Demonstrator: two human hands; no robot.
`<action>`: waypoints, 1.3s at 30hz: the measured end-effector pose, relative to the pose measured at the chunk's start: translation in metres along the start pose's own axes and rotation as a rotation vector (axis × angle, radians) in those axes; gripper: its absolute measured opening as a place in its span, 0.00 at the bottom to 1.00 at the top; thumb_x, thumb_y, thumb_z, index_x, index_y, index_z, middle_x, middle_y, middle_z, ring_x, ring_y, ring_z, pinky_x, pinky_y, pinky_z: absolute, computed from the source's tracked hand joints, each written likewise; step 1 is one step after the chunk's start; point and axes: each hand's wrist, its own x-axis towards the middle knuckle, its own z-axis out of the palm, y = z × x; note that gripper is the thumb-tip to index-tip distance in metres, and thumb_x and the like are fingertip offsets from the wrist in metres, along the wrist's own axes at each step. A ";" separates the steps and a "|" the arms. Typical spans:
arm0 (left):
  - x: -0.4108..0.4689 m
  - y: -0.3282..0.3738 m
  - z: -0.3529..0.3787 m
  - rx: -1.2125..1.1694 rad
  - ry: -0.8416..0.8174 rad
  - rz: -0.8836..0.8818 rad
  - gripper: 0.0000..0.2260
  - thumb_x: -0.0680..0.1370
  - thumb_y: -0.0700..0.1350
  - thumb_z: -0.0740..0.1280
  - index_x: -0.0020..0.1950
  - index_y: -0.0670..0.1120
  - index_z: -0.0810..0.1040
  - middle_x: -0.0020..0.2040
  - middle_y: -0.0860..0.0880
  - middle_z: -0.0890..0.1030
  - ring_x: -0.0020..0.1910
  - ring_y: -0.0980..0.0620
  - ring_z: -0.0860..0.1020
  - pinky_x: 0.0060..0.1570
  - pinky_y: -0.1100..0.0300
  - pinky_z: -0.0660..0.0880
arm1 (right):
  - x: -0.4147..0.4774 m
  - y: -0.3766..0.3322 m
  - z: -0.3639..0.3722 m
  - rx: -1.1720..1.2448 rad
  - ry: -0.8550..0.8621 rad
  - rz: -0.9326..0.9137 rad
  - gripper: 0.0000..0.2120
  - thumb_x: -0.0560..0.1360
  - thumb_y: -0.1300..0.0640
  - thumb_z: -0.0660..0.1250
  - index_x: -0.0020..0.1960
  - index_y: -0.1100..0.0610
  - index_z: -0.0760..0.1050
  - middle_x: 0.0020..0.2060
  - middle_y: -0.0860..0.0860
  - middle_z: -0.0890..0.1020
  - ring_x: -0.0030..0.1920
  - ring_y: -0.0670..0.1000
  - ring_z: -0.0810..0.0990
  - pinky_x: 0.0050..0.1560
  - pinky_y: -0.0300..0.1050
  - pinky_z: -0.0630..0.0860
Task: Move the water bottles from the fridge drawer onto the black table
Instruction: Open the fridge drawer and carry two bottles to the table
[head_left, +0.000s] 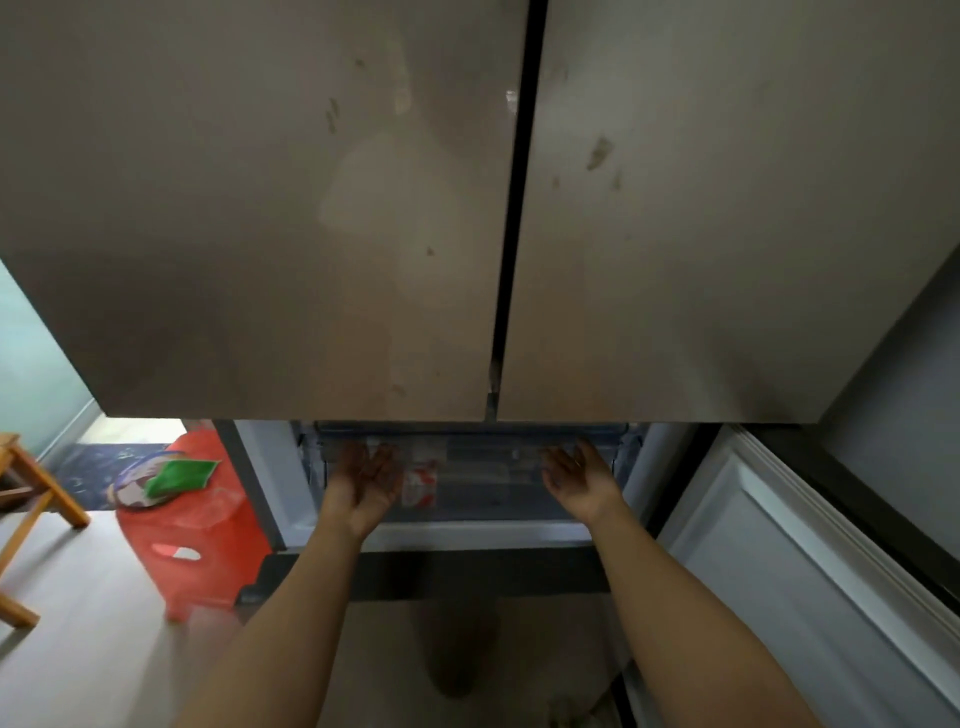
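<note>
- Left hand (363, 480) and right hand (576, 475) reach into the clear fridge drawer (483, 493), each grip spread, holding nothing.
- Likely step: reaching for bottles; next, clasp the red-labelled water bottle (420, 480).

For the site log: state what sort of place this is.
Probably a home kitchen. A tall fridge with two closed upper doors fills the view, the left hand and right hand reach to its lower drawer, and a red plastic stool and wooden stool stand on the floor.
</note>
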 end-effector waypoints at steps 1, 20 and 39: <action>-0.001 0.001 0.000 0.020 -0.010 -0.002 0.10 0.81 0.49 0.56 0.58 0.50 0.73 0.56 0.46 0.72 0.51 0.48 0.75 0.43 0.54 0.75 | -0.002 0.001 -0.001 -0.005 0.010 0.001 0.06 0.79 0.54 0.60 0.54 0.53 0.69 0.45 0.57 0.77 0.34 0.53 0.81 0.39 0.46 0.73; -0.080 -0.023 -0.037 0.004 -0.031 0.008 0.11 0.79 0.48 0.58 0.39 0.46 0.70 0.49 0.44 0.76 0.52 0.45 0.74 0.57 0.50 0.67 | -0.069 0.034 -0.045 0.057 -0.100 -0.024 0.10 0.79 0.57 0.57 0.41 0.58 0.69 0.43 0.55 0.78 0.46 0.53 0.76 0.46 0.47 0.71; -0.215 -0.058 -0.099 0.092 0.023 0.023 0.13 0.79 0.50 0.55 0.36 0.47 0.65 0.45 0.45 0.75 0.46 0.49 0.74 0.48 0.55 0.68 | -0.193 0.085 -0.127 0.011 -0.123 -0.014 0.09 0.78 0.59 0.55 0.40 0.56 0.65 0.47 0.56 0.77 0.48 0.53 0.77 0.46 0.46 0.70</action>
